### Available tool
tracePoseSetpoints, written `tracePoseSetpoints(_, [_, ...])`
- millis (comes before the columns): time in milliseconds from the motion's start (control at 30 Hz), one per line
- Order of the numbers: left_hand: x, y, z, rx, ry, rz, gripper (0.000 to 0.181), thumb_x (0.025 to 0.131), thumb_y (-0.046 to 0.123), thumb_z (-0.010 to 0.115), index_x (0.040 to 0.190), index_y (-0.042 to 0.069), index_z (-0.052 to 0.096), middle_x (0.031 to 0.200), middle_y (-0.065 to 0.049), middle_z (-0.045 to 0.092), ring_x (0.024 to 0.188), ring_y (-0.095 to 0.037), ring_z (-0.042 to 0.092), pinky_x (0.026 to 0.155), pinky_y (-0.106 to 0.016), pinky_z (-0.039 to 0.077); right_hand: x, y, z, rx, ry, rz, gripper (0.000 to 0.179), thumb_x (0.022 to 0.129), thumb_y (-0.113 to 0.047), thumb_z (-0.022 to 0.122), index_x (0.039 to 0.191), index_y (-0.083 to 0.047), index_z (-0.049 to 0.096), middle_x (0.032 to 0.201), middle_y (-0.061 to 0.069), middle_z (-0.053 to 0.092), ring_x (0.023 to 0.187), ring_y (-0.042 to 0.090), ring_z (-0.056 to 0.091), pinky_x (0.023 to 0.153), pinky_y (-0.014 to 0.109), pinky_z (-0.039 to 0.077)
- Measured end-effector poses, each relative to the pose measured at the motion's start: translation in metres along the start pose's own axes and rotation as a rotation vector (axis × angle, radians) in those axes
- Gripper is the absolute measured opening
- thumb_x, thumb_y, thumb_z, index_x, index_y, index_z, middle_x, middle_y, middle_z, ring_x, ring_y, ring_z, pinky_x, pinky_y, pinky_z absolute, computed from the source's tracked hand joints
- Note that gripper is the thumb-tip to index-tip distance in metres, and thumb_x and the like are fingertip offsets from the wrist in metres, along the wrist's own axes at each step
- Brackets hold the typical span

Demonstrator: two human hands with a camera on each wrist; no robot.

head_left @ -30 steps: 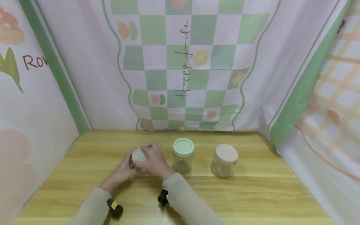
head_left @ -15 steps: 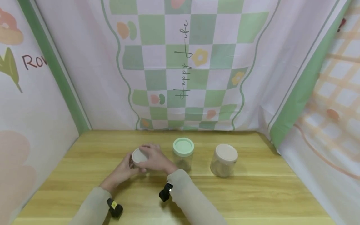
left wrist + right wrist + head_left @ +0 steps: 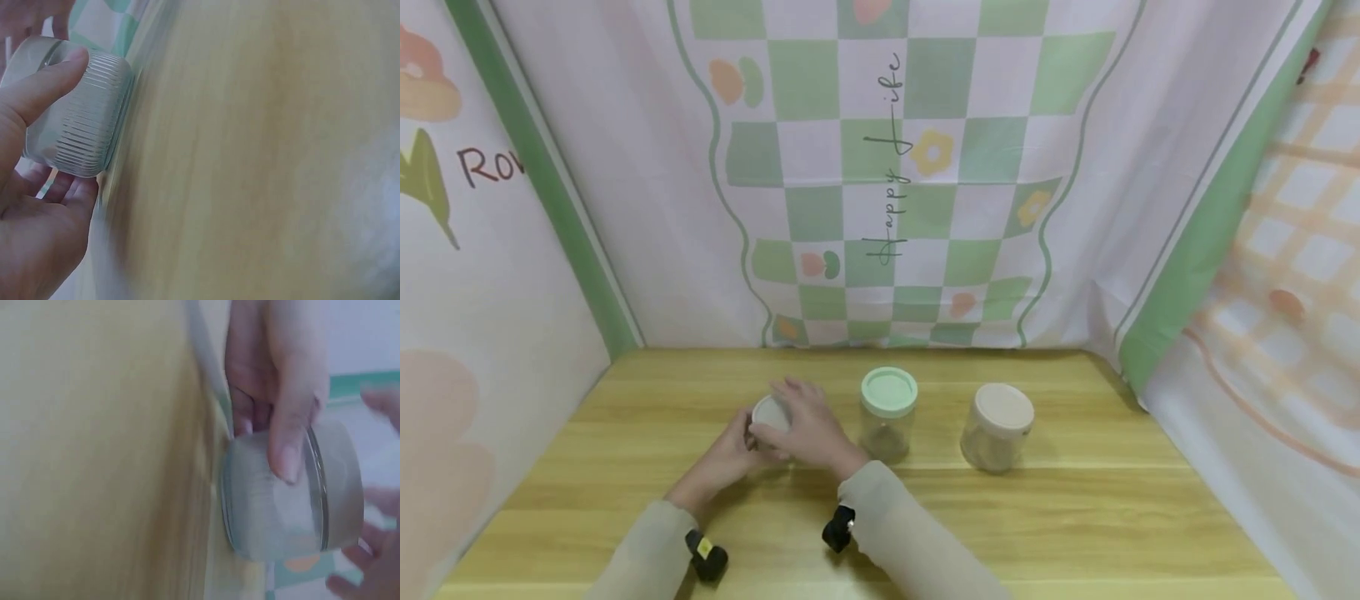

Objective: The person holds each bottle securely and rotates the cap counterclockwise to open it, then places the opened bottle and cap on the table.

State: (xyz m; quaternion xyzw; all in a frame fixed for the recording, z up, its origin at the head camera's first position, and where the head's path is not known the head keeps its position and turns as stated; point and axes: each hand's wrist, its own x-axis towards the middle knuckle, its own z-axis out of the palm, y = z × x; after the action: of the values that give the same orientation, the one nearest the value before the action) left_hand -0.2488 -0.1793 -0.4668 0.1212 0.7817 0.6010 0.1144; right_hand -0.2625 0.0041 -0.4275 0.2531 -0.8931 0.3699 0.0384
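In the head view, a small clear jar with a whitish lid (image 3: pixel 772 413) stands on the table's left half. My left hand (image 3: pixel 727 460) grips its side; the left wrist view shows the thumb across the ribbed clear jar (image 3: pixel 87 125) and the fingers on its far side. Over the lid (image 3: pixel 342 487), my right hand (image 3: pixel 811 427) has its fingers spread loosely around the rim. In the right wrist view those fingers look parted from the lid, though the palm side is mostly out of frame and blurred.
A clear jar with a mint green lid (image 3: pixel 889 400) stands right of my hands. Farther right is another jar with a pale pinkish lid (image 3: pixel 1003 410). The wooden table (image 3: pixel 1075 517) ends at a patterned curtain (image 3: pixel 880 208) behind, with cloth on both sides.
My right hand has turned back and forth over the lid, and its fingers are now lifted and looser than half a second ago. The left hand and the jars have stayed in place.
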Motion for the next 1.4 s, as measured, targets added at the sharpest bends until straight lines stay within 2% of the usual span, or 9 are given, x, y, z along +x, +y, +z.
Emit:
tracePoseSetpoints(133, [0.001, -0.001, 0.001, -0.011, 0.014, -0.014, 0.094, 0.084, 0.026, 0.083, 0.151, 0.004, 0.021, 0.157, -0.020, 0.027, 0.145, -0.043, 0.025, 0.115, -0.063, 0.022, -0.001, -0.005, 0.005, -0.227, 0.149, -0.016, 0.063, 0.096, -0.054, 0.060, 0.139, -0.009, 0.058, 0.140, 0.011, 0.052, 0.127, 0.028, 0.045, 0.100, 0.047, 0.045])
tracePoseSetpoints(267, [0.003, -0.002, 0.002, -0.016, 0.022, -0.025, 0.094, 0.083, 0.026, 0.084, 0.151, 0.005, 0.022, 0.156, -0.020, 0.029, 0.145, -0.043, 0.025, 0.115, -0.061, 0.022, -0.002, -0.008, 0.005, -0.427, 0.225, -0.034, 0.068, 0.093, -0.060, 0.061, 0.135, -0.006, 0.060, 0.128, 0.012, 0.056, 0.118, 0.027, 0.049, 0.098, 0.043, 0.045])
tracePoseSetpoints(400, [0.002, -0.002, 0.001, -0.015, 0.022, -0.022, 0.092, 0.084, 0.025, 0.083, 0.150, 0.004, 0.022, 0.156, -0.021, 0.029, 0.145, -0.043, 0.025, 0.115, -0.061, 0.022, -0.003, -0.011, 0.006, -0.488, 0.237, -0.048, 0.071, 0.092, -0.062, 0.062, 0.132, -0.003, 0.062, 0.122, 0.012, 0.056, 0.112, 0.025, 0.051, 0.096, 0.040, 0.046])
tracePoseSetpoints(533, [0.003, -0.003, 0.000, -0.020, 0.009, 0.007, 0.083, 0.089, 0.015, 0.078, 0.148, -0.001, 0.022, 0.156, -0.025, 0.026, 0.146, -0.045, 0.022, 0.116, -0.060, 0.022, -0.004, -0.012, 0.008, -0.526, 0.222, -0.067, 0.068, 0.093, -0.062, 0.060, 0.126, -0.002, 0.065, 0.116, 0.012, 0.057, 0.106, 0.024, 0.051, 0.094, 0.037, 0.047])
tracePoseSetpoints(733, [0.004, -0.003, 0.000, -0.036, 0.011, 0.003, 0.081, 0.087, 0.008, 0.077, 0.147, -0.002, 0.023, 0.155, -0.024, 0.025, 0.146, -0.044, 0.021, 0.117, -0.058, 0.020, -0.005, -0.009, 0.010, -0.530, 0.211, -0.082, 0.069, 0.094, -0.062, 0.059, 0.126, -0.002, 0.066, 0.117, 0.012, 0.057, 0.106, 0.025, 0.052, 0.092, 0.035, 0.049])
tracePoseSetpoints(1000, [0.004, -0.002, 0.000, -0.031, 0.018, 0.023, 0.083, 0.087, 0.007, 0.077, 0.147, -0.005, 0.022, 0.155, -0.027, 0.025, 0.145, -0.046, 0.021, 0.117, -0.057, 0.019, -0.004, -0.004, 0.008, -0.433, 0.176, -0.092, 0.068, 0.094, -0.059, 0.062, 0.132, -0.002, 0.062, 0.122, 0.014, 0.055, 0.111, 0.028, 0.050, 0.091, 0.037, 0.051])
tracePoseSetpoints(1167, [0.003, -0.002, 0.000, -0.015, 0.012, 0.007, 0.086, 0.086, 0.018, 0.081, 0.148, 0.002, 0.024, 0.155, -0.022, 0.027, 0.146, -0.044, 0.021, 0.116, -0.062, 0.015, -0.003, -0.001, 0.006, -0.371, 0.131, -0.085, 0.068, 0.094, -0.057, 0.063, 0.135, -0.003, 0.061, 0.127, 0.014, 0.054, 0.115, 0.028, 0.048, 0.092, 0.038, 0.050])
tracePoseSetpoints(1300, [0.002, -0.003, 0.001, 0.000, 0.021, -0.012, 0.094, 0.083, 0.029, 0.084, 0.150, 0.006, 0.024, 0.155, -0.018, 0.030, 0.145, -0.044, 0.024, 0.115, -0.066, 0.017, -0.001, 0.001, 0.004, -0.333, 0.081, -0.067, 0.067, 0.094, -0.057, 0.062, 0.137, -0.006, 0.060, 0.132, 0.014, 0.053, 0.118, 0.029, 0.047, 0.093, 0.038, 0.049])
tracePoseSetpoints(1400, [0.002, -0.004, 0.001, -0.007, 0.026, -0.016, 0.097, 0.082, 0.030, 0.085, 0.151, 0.006, 0.022, 0.156, -0.018, 0.029, 0.145, -0.043, 0.025, 0.115, -0.064, 0.020, 0.000, 0.003, 0.002, -0.252, 0.038, -0.046, 0.066, 0.094, -0.054, 0.064, 0.140, -0.007, 0.058, 0.137, 0.012, 0.052, 0.122, 0.029, 0.045, 0.094, 0.039, 0.048])
